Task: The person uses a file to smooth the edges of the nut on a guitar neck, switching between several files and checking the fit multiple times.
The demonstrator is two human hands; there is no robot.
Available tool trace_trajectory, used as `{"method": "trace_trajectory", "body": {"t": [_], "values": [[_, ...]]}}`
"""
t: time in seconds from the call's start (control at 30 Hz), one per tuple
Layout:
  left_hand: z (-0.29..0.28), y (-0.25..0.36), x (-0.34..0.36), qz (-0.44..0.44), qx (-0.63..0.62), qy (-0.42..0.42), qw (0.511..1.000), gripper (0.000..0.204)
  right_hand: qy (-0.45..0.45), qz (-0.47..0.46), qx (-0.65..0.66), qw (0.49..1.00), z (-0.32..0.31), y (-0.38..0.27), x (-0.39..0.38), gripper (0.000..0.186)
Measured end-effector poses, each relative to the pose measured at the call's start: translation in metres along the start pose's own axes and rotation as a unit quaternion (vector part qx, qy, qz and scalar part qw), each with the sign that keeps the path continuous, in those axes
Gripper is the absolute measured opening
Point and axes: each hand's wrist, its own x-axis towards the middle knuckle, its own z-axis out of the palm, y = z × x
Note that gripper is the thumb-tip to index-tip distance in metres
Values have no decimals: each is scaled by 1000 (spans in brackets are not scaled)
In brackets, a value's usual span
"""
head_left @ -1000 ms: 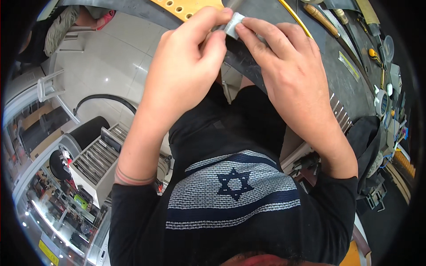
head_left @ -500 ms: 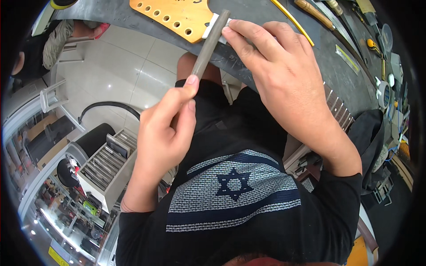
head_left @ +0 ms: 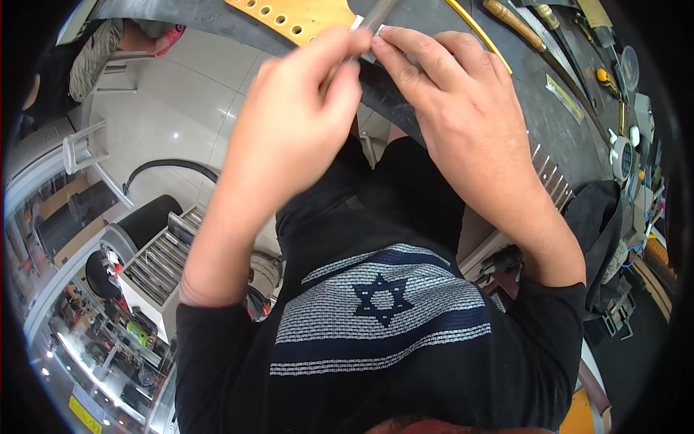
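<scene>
My left hand [head_left: 293,119], blurred by motion, is closed around a grey file-like bar [head_left: 379,10] that reaches beyond its fingers over a small white piece [head_left: 359,22]. My right hand [head_left: 470,116] has its index and middle fingertips pressed on that white piece beside the bar, its other fingers curled alongside. The white piece lies at the end of an orange-yellow wooden guitar headstock [head_left: 322,22] with a row of tuner holes, on a dark grey bench [head_left: 557,152]. My fingers hide much of the piece and the bar's near end.
Wooden-handled tools [head_left: 510,22], a yellow strip [head_left: 470,22] and a yellow-handled tool [head_left: 607,78] lie right. A fretted neck [head_left: 549,177] is behind my right wrist. Another person's leg [head_left: 97,54] is upper left, above a tiled floor [head_left: 173,108], a drawer unit [head_left: 155,267] and glass case [head_left: 79,325].
My left hand was up at the white piece, pulled back toward me half a second ago with the bar exposed, and is now forward again. My right hand stays nearly in place.
</scene>
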Motion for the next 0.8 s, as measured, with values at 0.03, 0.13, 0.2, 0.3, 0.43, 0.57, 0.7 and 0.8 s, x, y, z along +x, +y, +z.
{"method": "trace_trajectory", "body": {"t": [0.03,0.13,0.2,0.3,0.43,0.57,0.7,0.8], "values": [[-1,4,9,-6,-15,4,1000,31,-1,-1,0,1000,-1,0,0,66],[-2,-8,10,18,-87,59,994,27,-2,0,-5,1000,1,-1,-2,66],[-12,-9,-2,-23,-80,37,996,27,-1,-4,-13,1000,2,-1,0,66],[-2,-10,-9,-28,-64,17,997,28,11,-9,2,1000,4,-1,-1,66],[0,-11,-32,-40,-16,6,999,31,11,-4,-5,1000,2,1,-2,63],[-10,-10,-69,-11,14,16,1000,36,13,-3,2,1000,4,-1,-1,60],[8,-6,4,22,-13,12,1000,30,8,-6,-7,1000,0,-1,1,60],[-1,1,19,21,-106,25,994,34,-14,3,15,1000,-4,-1,3,60]]}}
